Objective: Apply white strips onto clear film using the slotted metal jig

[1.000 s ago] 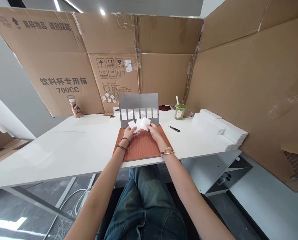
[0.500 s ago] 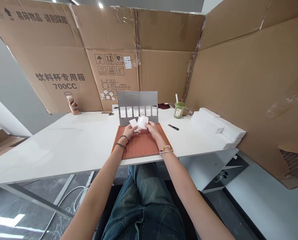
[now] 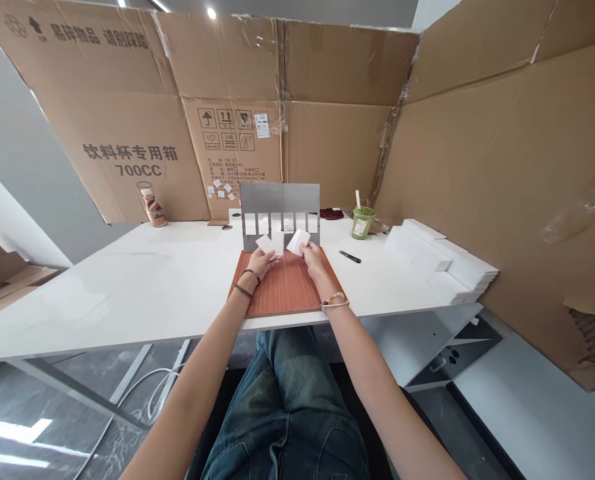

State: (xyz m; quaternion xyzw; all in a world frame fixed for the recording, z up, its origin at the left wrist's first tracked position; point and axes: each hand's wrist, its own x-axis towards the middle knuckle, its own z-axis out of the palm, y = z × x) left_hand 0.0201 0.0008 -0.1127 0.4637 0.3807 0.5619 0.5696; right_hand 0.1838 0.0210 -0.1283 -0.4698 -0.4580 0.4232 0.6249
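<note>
From my end of the feed, the left hand (image 3: 260,262), near the middle of the frame, is partly closed, pinching some fanned white cards (image 3: 277,243) between thumb and fingers; two of them spread apart at the top, and I cannot count the rest. Just to its right in the frame, the right hand (image 3: 314,257) has thumb and fingers closed on the lower right corner of a small white bundle (image 3: 297,241), which leans to the right. I see a narrow gap between the two lots of cards, both held above the far part of a reddish-orange mat (image 3: 287,293) at the frame's centre. Behind them I have a grey panel (image 3: 280,197) standing upright at the mat's far edge, with a row of pale upright rectangles across it; I cannot tell whether those are openings or white pieces. Right of centre, a black pen-like tool (image 3: 350,257) lies on the white table (image 3: 177,280), and beyond it stands a green cup (image 3: 360,225) with a white stick poking out. Farther right I make out stacked white pieces (image 3: 430,257), and in the left of the frame a brown bottle (image 3: 155,211) stands against the cardboard wall (image 3: 337,147).
</note>
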